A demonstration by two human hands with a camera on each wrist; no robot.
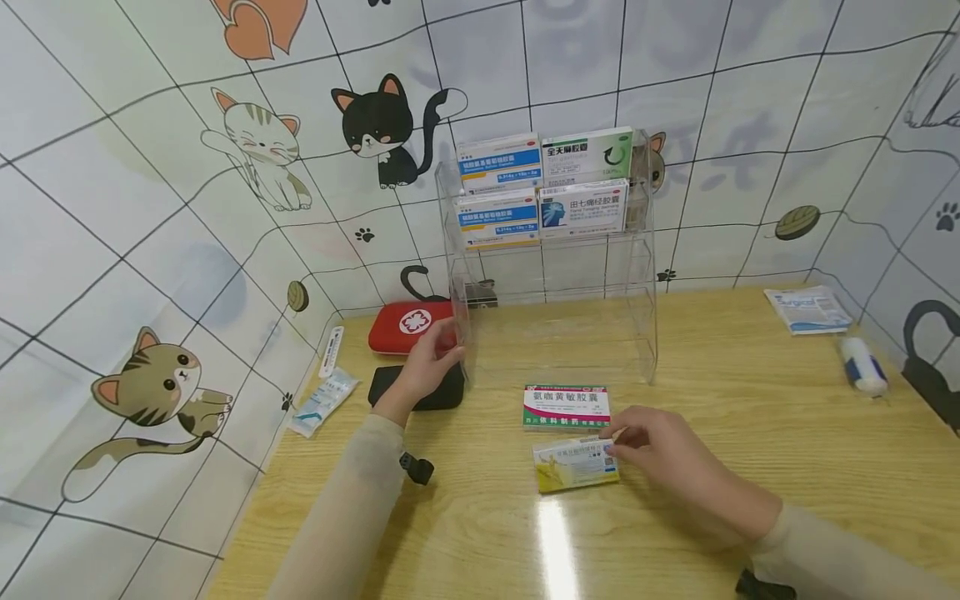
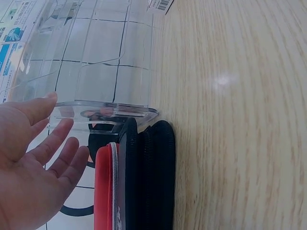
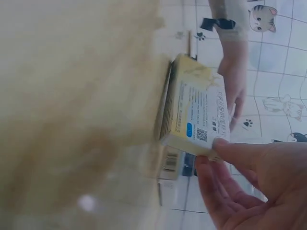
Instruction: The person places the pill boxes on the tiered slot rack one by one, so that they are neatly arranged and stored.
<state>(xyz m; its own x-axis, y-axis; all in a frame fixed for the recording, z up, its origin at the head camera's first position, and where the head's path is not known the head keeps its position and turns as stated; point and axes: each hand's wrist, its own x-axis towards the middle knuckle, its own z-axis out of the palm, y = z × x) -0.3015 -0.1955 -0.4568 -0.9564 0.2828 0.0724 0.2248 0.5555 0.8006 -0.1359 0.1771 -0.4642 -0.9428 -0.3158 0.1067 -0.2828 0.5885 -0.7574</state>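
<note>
My right hand [image 1: 675,458] pinches the right end of a yellow-and-white medicine box [image 1: 573,467] between thumb and fingers. In the right wrist view the box [image 3: 199,108] is tilted, with its printed face and QR code showing. Just behind it on the table is a green, white and magenta medicine box [image 1: 566,407]. My left hand [image 1: 427,362] is beside the left side of a clear tiered rack [image 1: 649,333], holding nothing. In the left wrist view the fingers of that hand [image 2: 36,153] are relaxed and spread, the thumb overlapping the rack's side.
Several medicine boxes [image 1: 498,225] fill the rack's upper tiers. A red zip case [image 1: 397,329] and a black case [image 1: 450,392] sit left of the rack. Further left lie a sachet [image 1: 324,402] and a white strip [image 1: 331,352]. At right are a packet [image 1: 808,310] and a white-and-blue bottle [image 1: 864,367].
</note>
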